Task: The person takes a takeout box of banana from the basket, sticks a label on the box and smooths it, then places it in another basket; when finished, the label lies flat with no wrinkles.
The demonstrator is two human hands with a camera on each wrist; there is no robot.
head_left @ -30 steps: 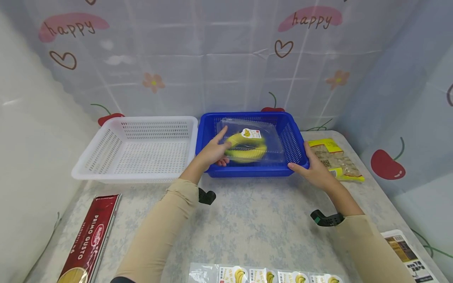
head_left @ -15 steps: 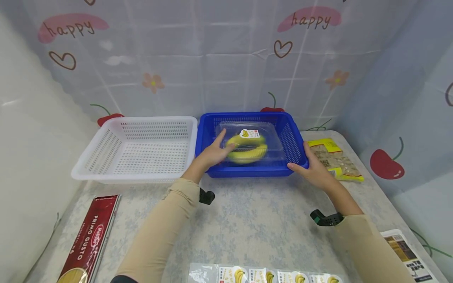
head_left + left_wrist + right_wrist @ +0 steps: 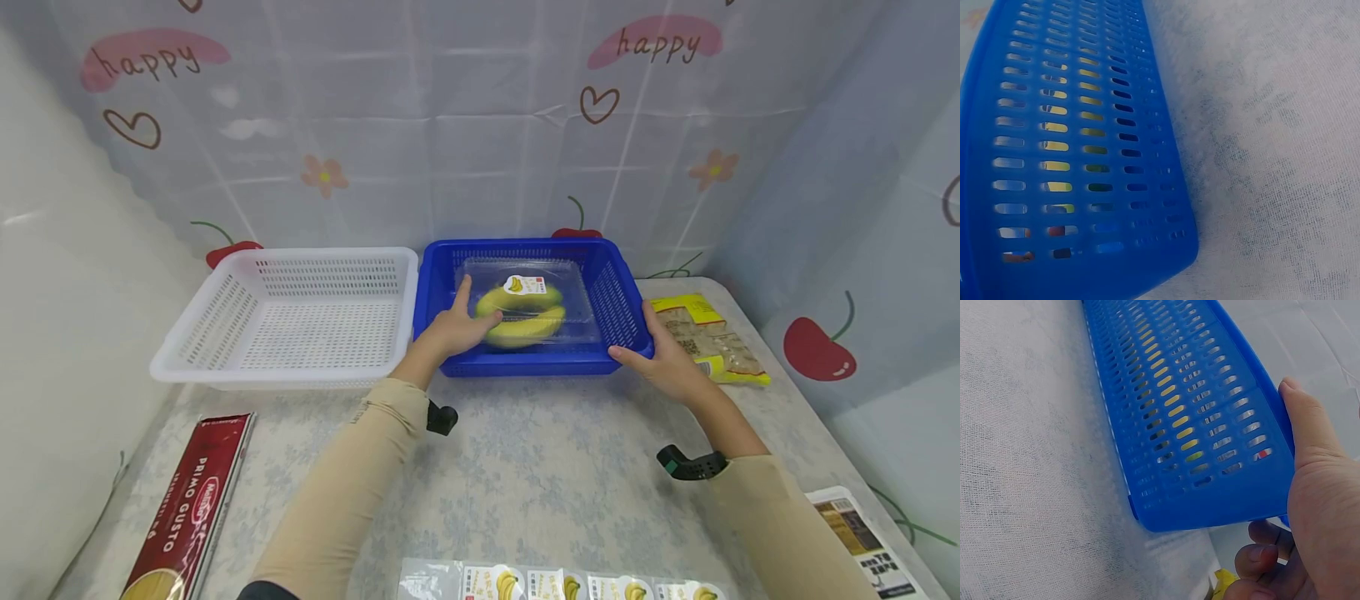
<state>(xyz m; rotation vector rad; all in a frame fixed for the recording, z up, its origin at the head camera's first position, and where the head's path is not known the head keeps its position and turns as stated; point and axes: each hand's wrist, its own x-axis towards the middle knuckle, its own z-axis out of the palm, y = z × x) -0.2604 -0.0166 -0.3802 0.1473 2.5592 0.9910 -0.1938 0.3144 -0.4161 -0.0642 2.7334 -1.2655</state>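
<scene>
A clear plastic clamshell box [image 3: 576, 292] with bananas [image 3: 528, 330] inside and a banana label [image 3: 525, 285] on its lid lies in the blue basket [image 3: 536, 364]. My left hand [image 3: 452, 332] holds the box's left side, thumb over the lid and forefinger along the edge; its other fingers are hidden. My right hand [image 3: 671, 360] grips the basket's right front corner. In the right wrist view, the right thumb [image 3: 1310, 419] lies on the rim, with curled fingers below. The left wrist view shows mainly the basket's slotted wall [image 3: 1072, 265], yellow showing through.
A white basket [image 3: 300, 372] stands left of the blue one. Yellow-ended bags [image 3: 701, 333] lie at the right, a red pasta packet [image 3: 191, 500] at the left. Banana label stickers [image 3: 558, 583] lie at the front edge; a printed white packet [image 3: 862, 542] is front right.
The banana box has settled flatter in the blue basket and shifted slightly left. My left fingertips, visible before at the basket's front rim, are now hidden. The right hand stays in place.
</scene>
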